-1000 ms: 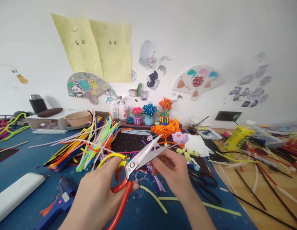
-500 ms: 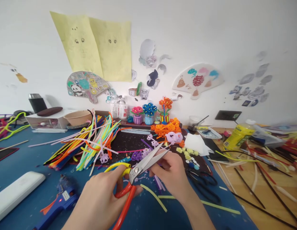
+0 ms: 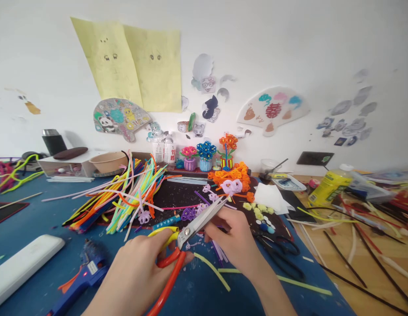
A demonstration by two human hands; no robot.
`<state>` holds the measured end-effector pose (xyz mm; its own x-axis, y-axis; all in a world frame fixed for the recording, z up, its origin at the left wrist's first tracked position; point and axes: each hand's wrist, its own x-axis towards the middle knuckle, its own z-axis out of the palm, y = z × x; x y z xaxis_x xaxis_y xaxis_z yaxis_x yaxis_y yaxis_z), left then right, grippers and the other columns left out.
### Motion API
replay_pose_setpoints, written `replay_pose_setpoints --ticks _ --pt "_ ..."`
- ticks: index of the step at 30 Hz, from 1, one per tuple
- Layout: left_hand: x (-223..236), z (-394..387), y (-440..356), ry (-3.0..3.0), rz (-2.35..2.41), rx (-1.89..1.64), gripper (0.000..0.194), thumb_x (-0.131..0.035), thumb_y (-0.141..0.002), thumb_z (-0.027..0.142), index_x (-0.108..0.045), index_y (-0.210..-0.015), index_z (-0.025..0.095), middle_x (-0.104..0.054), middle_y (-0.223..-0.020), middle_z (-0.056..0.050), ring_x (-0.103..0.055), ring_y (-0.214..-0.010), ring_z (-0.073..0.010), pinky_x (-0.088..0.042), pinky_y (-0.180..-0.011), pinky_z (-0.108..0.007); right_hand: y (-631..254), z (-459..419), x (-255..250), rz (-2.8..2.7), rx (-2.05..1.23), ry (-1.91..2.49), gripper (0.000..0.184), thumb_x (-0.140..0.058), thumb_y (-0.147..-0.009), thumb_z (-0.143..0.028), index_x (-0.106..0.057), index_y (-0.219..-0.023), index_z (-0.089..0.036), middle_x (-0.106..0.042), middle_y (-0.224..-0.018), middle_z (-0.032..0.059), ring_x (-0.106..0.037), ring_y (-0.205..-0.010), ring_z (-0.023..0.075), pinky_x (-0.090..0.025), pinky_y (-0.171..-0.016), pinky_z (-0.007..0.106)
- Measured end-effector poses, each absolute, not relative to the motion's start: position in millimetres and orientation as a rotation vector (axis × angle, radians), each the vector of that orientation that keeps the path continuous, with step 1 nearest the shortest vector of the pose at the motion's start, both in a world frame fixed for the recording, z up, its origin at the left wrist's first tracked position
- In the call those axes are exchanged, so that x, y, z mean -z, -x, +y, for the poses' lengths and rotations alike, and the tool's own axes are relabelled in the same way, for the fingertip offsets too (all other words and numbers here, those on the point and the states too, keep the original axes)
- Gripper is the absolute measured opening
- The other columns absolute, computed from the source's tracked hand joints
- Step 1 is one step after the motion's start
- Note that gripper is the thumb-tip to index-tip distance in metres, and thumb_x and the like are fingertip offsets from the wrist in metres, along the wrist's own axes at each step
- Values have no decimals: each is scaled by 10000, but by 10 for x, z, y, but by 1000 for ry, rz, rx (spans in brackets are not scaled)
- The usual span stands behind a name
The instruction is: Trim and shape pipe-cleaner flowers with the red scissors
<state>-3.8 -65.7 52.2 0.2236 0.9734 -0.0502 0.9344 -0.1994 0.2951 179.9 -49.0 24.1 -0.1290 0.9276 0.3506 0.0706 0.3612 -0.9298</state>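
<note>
My left hand is closed round the red and yellow handles of a pair of scissors. The scissor blades point up and right, nearly together, with their tips in front of my right hand. My right fingers are curled together beside the blades. A light purple looped pipe-cleaner flower shows just beyond the tips and appears held by my right hand; the grip itself is hidden. Below the hands, pale green pipe-cleaner pieces lie on the blue mat.
A bundle of coloured pipe cleaners lies at left, a blue glue gun nearer me. Black scissors and a yellow bottle are at right. Small potted pipe-cleaner flowers stand by the wall, orange pieces before them.
The scissor blades have closed from a wider gap. The light purple flower has shifted slightly left.
</note>
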Motion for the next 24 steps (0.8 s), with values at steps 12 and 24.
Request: replay_pose_setpoints --ticks 12,24 --pt "-509 -669 17 -2243 1828 -216 351 -497 -793 527 -451 -627 221 -516 -528 28 -474 -497 -136 -232 -498 -226 -1803 -489 -245 -1539 -935 977 145 -544 -797 -154 -672 -738 -186 -587 -632 -15 -567 -548 124 -458 -523 216" --pt "-489 -672 16 -2172 1806 -98 214 -565 -741 447 -520 -843 263 -713 -843 -1 -678 -811 -260 -342 -591 -245 -1799 -480 -242 -1560 -813 1023 166 -548 -797 -156 -603 -642 -178 -573 -576 -22 -554 -540 121 -433 -520 210"
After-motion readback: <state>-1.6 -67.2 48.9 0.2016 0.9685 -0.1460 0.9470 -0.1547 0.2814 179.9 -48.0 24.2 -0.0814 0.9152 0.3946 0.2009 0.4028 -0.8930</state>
